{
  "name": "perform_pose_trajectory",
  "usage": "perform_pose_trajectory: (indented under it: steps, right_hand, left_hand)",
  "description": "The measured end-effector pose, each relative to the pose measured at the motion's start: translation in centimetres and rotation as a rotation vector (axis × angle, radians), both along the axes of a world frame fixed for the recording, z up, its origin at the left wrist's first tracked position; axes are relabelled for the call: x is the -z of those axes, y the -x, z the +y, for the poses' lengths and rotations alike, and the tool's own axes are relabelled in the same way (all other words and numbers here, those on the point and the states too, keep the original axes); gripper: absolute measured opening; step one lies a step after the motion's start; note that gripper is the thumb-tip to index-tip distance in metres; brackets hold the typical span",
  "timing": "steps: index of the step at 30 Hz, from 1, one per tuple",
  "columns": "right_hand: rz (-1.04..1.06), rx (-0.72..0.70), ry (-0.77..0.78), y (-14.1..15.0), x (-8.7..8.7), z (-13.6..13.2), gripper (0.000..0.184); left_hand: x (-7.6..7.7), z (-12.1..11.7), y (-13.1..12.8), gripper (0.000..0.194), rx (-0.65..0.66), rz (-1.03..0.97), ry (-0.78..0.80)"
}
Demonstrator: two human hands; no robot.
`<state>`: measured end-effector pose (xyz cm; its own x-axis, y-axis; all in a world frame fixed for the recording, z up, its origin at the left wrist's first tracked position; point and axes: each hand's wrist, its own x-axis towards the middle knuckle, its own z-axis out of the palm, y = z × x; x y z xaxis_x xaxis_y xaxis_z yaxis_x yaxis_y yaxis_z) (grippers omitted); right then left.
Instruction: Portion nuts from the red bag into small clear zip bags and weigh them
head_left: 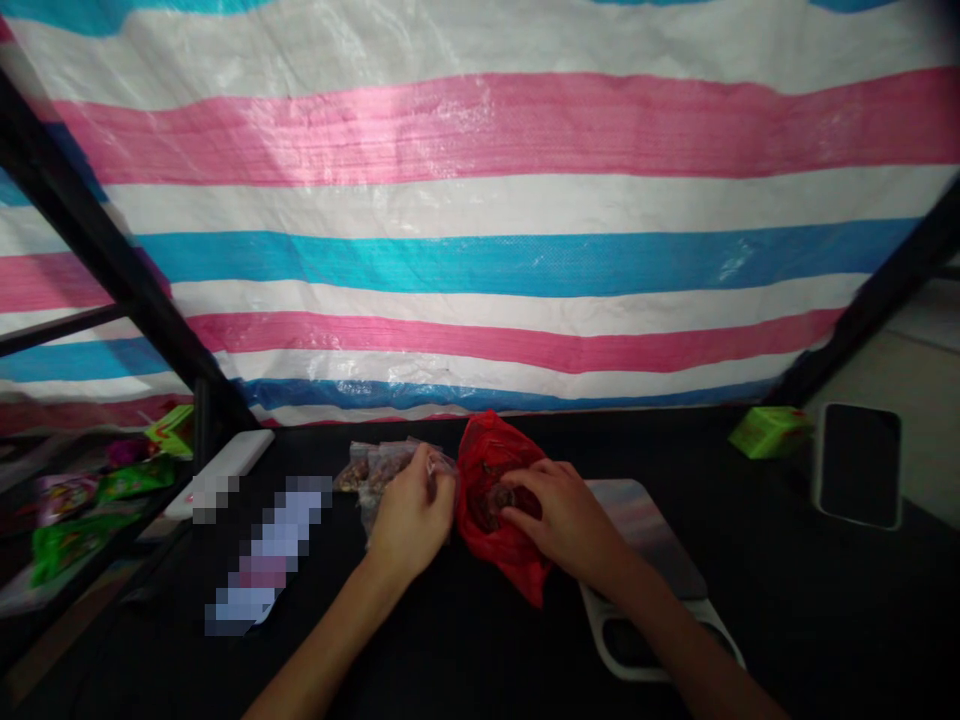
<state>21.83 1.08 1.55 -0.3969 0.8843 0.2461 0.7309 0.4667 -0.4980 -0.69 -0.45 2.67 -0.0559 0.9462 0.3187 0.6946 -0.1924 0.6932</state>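
A red plastic bag (491,455) lies on the black table (787,600) in front of me, holding dark brownish pieces. My right hand (566,520) reaches into its open mouth, fingers curled around some of the pieces inside. My left hand (409,515) is closed on a small clear plastic packet (375,465) with brownish contents, just left of the red bag. Further clear packets lie under and beside that hand.
A flat kitchen scale (652,560) sits under my right forearm. A green box (772,432) and a dark phone (859,463) lie at right. A white bar (232,460), a blurred strip (270,555) and a rack of green packets (90,500) are at left. A striped tarp (480,200) hangs behind.
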Motion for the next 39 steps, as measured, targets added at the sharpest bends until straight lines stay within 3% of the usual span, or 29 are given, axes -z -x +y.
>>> perform_pose_trajectory:
  steps: [4, 7, 13, 17, 20, 22, 26, 29, 34, 39]
  right_hand:
    - [-0.011, -0.096, 0.006, -0.1, -0.2, -0.1, 0.039]
    - [-0.012, -0.162, 0.017, -0.2, -0.2, -0.1, 0.043]
    - [-0.121, -0.156, 0.017, -0.2, 0.2, -0.2, 0.037]
    - [-0.128, -0.13, 0.027, 0.0, 0.3, -0.4, 0.047]
    - [-0.127, -0.11, 0.044, 0.1, 0.1, -0.3, 0.043]
    - [-0.132, -0.097, 0.034, 0.0, -0.2, -0.3, 0.038]
    - [-0.173, -0.091, 0.038, -0.4, -0.4, -0.2, 0.045]
    - [-0.218, -0.081, 0.094, -0.6, -0.3, -0.3, 0.044]
    - [-0.25, -0.041, 0.131, -0.5, -0.2, -0.7, 0.039]
    - [-0.211, -0.022, 0.151, 0.1, -0.4, -1.2, 0.035]
  left_hand:
    - [0.4, -1.3, -1.3, 0.006, 0.123, 0.229, 0.107]
    - [0.6, -2.2, -1.9, 0.007, 0.126, 0.336, 0.158]
    - [0.6, -3.2, -2.7, 0.025, 0.105, 0.346, 0.238]
    - [1.6, -3.6, -3.2, 0.028, 0.133, 0.332, 0.298]
    - [2.5, -3.5, -3.4, 0.021, 0.174, 0.182, 0.293]
    - [2.8, -3.2, -3.5, 0.026, 0.199, -0.005, 0.281]
    - [2.3, -2.2, -3.5, 0.034, 0.239, -0.458, 0.236]
    - [1.5, -1.7, -3.4, 0.034, 0.216, -0.68, 0.165]
    - [0.2, -1.3, -3.4, 0.033, 0.098, -0.806, 0.087]
    - [0.0, -1.3, -3.2, 0.037, 0.154, -0.877, 0.207]
